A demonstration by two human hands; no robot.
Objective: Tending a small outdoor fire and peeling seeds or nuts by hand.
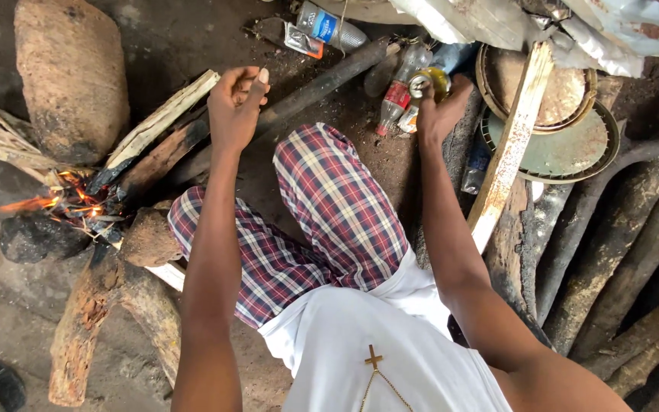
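My right hand [442, 108] is closed around a small round tin can [425, 82] with a yellow side, held just above the dirt floor beside several plastic bottles [395, 98]. My left hand [236, 103] hovers loosely curled over the ends of split firewood [163, 120], holding nothing that I can see. I am crouched, with my knees in checked shorts [329, 206] between my arms. A small wood fire [70, 204] burns at the left.
A big stone [70, 72] stands behind the fire and a dark rock [33, 238] in front of it. Round metal lids [566, 122] and a pale plank [511, 145] lie at right, with thick logs [612, 252] stacked beyond. A clear plastic bottle [329, 26] lies at the top.
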